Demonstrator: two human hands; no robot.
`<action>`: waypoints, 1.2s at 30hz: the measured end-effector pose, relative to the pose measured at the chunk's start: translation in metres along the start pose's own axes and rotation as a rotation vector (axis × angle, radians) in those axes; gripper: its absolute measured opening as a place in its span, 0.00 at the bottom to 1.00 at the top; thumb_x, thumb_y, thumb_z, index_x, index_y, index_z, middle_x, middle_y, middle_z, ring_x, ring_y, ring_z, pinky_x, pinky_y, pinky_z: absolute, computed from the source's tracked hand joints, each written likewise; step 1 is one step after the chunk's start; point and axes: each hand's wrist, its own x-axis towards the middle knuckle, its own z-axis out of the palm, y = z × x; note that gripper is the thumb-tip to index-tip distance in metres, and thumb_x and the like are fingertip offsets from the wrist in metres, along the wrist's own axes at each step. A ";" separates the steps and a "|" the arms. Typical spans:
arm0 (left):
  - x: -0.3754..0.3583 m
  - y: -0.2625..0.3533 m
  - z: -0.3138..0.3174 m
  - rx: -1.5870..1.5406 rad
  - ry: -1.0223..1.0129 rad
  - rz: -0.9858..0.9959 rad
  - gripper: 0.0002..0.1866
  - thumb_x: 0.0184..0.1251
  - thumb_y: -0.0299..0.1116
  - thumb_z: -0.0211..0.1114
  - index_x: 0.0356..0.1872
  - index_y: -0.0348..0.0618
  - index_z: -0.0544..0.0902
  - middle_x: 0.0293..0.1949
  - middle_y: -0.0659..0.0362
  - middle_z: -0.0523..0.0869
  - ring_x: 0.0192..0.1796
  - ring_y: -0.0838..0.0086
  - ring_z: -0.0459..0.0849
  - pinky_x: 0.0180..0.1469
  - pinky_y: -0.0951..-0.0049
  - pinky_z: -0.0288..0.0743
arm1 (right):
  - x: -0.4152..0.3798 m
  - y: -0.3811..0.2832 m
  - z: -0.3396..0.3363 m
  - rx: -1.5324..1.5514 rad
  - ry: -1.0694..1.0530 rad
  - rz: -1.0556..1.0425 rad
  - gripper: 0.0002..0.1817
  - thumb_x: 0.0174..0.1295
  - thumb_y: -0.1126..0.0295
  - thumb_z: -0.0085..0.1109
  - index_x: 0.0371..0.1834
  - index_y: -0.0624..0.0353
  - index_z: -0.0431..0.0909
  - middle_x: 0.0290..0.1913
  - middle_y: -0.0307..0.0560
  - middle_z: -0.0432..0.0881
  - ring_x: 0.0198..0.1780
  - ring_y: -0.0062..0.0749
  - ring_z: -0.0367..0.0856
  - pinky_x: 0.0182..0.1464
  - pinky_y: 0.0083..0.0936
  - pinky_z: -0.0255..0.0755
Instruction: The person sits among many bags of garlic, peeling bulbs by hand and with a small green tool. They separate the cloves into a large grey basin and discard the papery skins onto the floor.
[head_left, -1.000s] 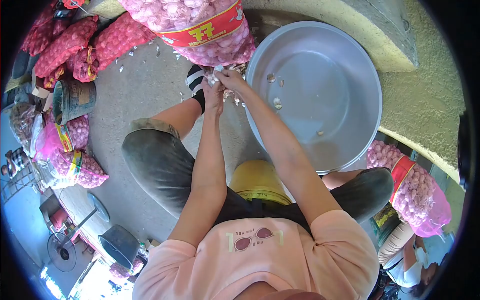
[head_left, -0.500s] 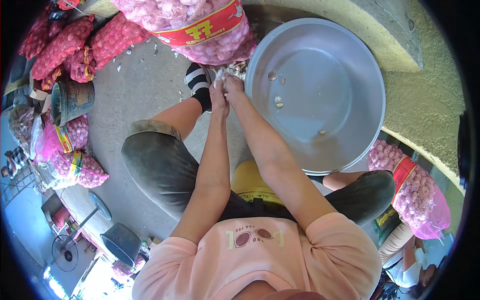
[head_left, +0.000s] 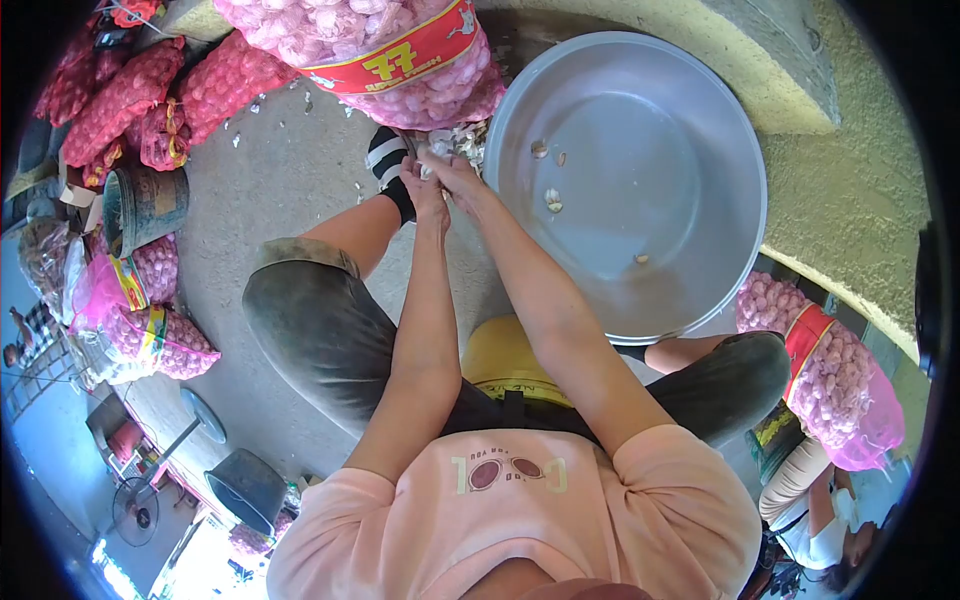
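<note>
Cloves point(head_left: 553, 201) lie in the basin point(head_left: 640, 130), right of the garlic sack point(head_left: 420, 105).

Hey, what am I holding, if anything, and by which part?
A pale piece, probably garlic, is in the joint grip of the left hand and right hand; which part they hold can't be told.

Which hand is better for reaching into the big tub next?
Probably the right hand: it's closer to the tub. The left hand is farther away, near the left foot.
</note>
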 end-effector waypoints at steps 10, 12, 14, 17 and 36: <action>-0.005 0.046 -0.005 0.026 -0.304 -0.048 0.33 0.58 0.23 0.60 0.66 0.38 0.59 0.53 0.52 0.74 0.53 0.70 0.76 0.53 0.73 0.74 | -0.002 -0.023 0.003 0.202 0.073 0.119 0.18 0.72 0.62 0.44 0.49 0.70 0.68 0.43 0.55 0.79 0.40 0.37 0.81 0.42 0.34 0.81; -0.001 0.052 -0.014 -0.195 -0.255 -0.065 0.33 0.58 0.23 0.59 0.66 0.38 0.59 0.53 0.52 0.74 0.53 0.69 0.76 0.53 0.71 0.75 | 0.003 -0.025 0.005 0.298 0.047 0.136 0.16 0.72 0.63 0.42 0.49 0.68 0.68 0.44 0.55 0.79 0.41 0.37 0.81 0.44 0.36 0.82; 0.003 0.055 -0.019 -0.506 -0.228 -0.107 0.35 0.57 0.23 0.57 0.68 0.38 0.56 0.55 0.51 0.72 0.54 0.65 0.75 0.55 0.64 0.74 | 0.013 -0.023 0.002 0.330 0.029 0.188 0.14 0.72 0.63 0.42 0.47 0.63 0.70 0.47 0.52 0.78 0.42 0.35 0.81 0.44 0.38 0.81; -0.003 0.045 -0.013 -0.329 -0.075 -0.068 0.39 0.55 0.22 0.58 0.70 0.37 0.52 0.58 0.50 0.69 0.57 0.64 0.73 0.58 0.64 0.72 | 0.059 0.024 -0.003 0.081 0.204 0.044 0.16 0.64 0.63 0.56 0.46 0.65 0.69 0.40 0.53 0.80 0.36 0.32 0.82 0.37 0.26 0.80; -0.001 0.064 -0.006 -0.229 -0.233 -0.063 0.17 0.62 0.29 0.55 0.52 0.35 0.71 0.49 0.53 0.78 0.53 0.67 0.78 0.59 0.70 0.73 | 0.007 -0.019 0.015 0.405 0.227 0.153 0.12 0.68 0.62 0.50 0.42 0.60 0.76 0.37 0.46 0.80 0.35 0.33 0.81 0.36 0.37 0.75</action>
